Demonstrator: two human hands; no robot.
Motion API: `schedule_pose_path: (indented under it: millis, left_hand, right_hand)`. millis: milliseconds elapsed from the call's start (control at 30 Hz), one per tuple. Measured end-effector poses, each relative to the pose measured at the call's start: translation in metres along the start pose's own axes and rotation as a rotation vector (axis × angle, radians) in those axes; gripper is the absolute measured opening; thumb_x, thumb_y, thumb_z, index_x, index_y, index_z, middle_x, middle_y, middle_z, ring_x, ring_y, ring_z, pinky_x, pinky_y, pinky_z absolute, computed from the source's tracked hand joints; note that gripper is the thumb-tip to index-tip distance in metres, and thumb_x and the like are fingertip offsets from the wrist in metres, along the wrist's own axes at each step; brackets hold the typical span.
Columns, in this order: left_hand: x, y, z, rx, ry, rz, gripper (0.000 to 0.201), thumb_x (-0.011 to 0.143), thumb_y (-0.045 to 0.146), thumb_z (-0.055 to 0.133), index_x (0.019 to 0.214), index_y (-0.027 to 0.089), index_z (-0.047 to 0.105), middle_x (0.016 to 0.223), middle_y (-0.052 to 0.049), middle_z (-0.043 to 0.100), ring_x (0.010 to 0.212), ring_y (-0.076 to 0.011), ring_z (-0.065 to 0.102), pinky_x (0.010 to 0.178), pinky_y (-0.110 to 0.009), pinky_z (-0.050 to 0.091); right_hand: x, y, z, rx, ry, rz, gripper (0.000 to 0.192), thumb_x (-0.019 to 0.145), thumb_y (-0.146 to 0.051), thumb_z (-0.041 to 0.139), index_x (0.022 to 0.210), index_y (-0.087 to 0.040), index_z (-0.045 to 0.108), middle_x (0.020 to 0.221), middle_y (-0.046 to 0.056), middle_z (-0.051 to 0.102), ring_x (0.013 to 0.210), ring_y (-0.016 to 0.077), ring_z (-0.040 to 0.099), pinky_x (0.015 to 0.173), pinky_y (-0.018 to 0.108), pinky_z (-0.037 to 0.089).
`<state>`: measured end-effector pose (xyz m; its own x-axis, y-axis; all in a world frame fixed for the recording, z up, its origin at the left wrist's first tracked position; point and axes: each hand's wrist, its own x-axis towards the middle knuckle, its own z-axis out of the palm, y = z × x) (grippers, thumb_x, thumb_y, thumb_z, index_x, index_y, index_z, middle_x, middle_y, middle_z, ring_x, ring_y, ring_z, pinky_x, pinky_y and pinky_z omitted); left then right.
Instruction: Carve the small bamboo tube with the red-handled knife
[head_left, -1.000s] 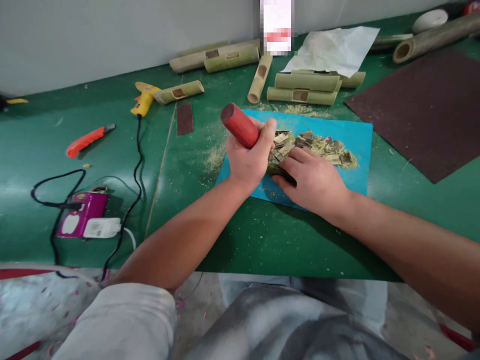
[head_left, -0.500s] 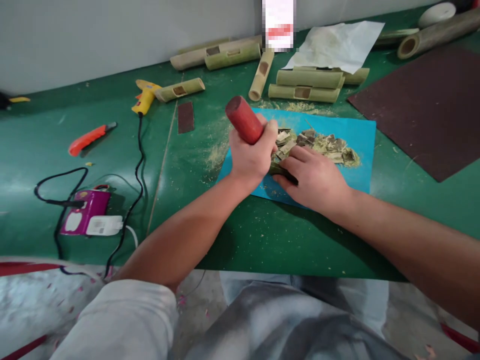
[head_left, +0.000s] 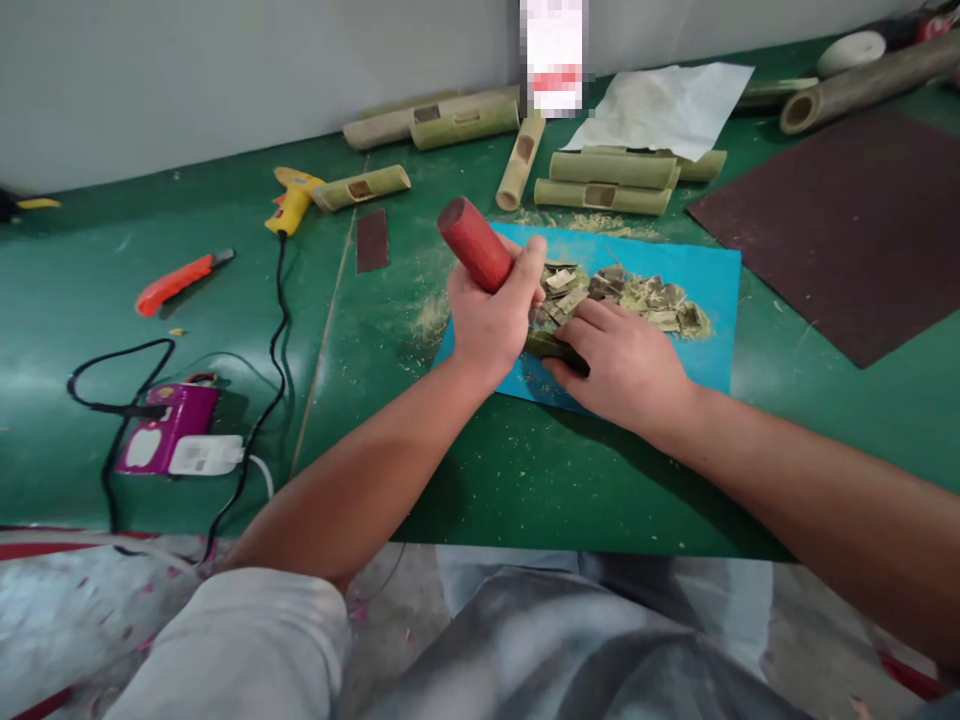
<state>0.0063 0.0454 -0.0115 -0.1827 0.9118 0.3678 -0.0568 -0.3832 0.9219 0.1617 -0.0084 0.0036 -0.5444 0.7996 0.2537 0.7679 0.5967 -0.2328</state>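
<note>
My left hand (head_left: 489,318) is wrapped round the thick red handle (head_left: 475,245) of a tool. That handle tilts up toward the left, and the tool's working end is hidden below the fist. Close on the right, my right hand (head_left: 626,352) presses a dark green bamboo piece (head_left: 546,346) down on a blue sheet (head_left: 716,290). Most of the piece is covered by my fingers. Beyond the hands lies a heap of bamboo chips and shavings (head_left: 652,298) on the same sheet.
Cut bamboo tubes (head_left: 604,197) with square openings lie at the back. A yellow glue gun (head_left: 291,200), an orange utility knife (head_left: 176,284) and a purple power strip (head_left: 169,425) with cords occupy the left. A brown sheet (head_left: 840,230) lies right.
The view has shifted slightly, so the scene sits a little lower and further left. Both hands keep nearly the same grip and place on the blue sheet.
</note>
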Motion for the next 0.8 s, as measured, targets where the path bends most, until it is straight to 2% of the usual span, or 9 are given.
schedule_pose_path:
  millis: [200,333,467,667,800]
  left_hand:
    - [-0.0056,0.0062,0.0026,-0.014,0.021,0.027,0.05,0.084,0.065,0.08,0.068,0.026,0.054,0.051,0.007,0.056,0.047,-0.0104,0.048,0.05,-0.033,0.04]
    - [-0.0066,0.0069,0.0037,-0.008,0.022,0.085,0.05,0.084,0.064,0.08,0.065,0.027,0.054,0.049,0.007,0.054,0.045,-0.0101,0.046,0.049,-0.033,0.041]
    - [-0.0094,0.01,0.005,0.062,0.029,0.081,0.049,0.089,0.061,0.076,0.065,0.024,0.054,0.052,0.006,0.055,0.047,-0.0098,0.048,0.053,-0.032,0.045]
    - [-0.0103,0.0049,0.0048,0.011,0.031,0.267,0.048,0.091,0.056,0.077,0.064,0.025,0.054,0.053,0.006,0.054,0.048,-0.009,0.048,0.051,-0.032,0.041]
    - [-0.0108,0.0047,0.0044,-0.001,0.033,0.281,0.049,0.094,0.056,0.073,0.065,0.023,0.053,0.056,0.006,0.054,0.049,-0.0093,0.052,0.053,-0.032,0.044]
  right_hand:
    - [-0.0011,-0.0059,-0.0034,-0.073,-0.056,0.042,0.021,0.092,-0.03,0.064,0.096,-0.012,0.074,0.095,0.016,0.071,0.092,0.0308,0.062,0.078,0.041,0.045]
    - [-0.0012,-0.0088,-0.0051,-0.084,-0.066,0.025,0.017,0.091,-0.026,0.064,0.096,-0.013,0.074,0.097,0.016,0.072,0.094,0.0306,0.062,0.078,0.041,0.044]
    - [-0.0013,-0.0082,-0.0057,-0.096,-0.049,0.019,0.014,0.092,-0.023,0.065,0.096,-0.014,0.074,0.098,0.016,0.071,0.096,0.0308,0.06,0.079,0.041,0.044]
    - [-0.0023,-0.0062,-0.0027,-0.067,-0.045,0.012,0.014,0.093,-0.024,0.066,0.098,-0.013,0.073,0.097,0.015,0.069,0.095,0.0295,0.058,0.079,0.04,0.045]
    - [-0.0028,-0.0061,-0.0004,-0.069,-0.036,0.008,0.012,0.094,-0.024,0.066,0.098,-0.014,0.072,0.099,0.014,0.069,0.098,0.03,0.058,0.08,0.04,0.046]
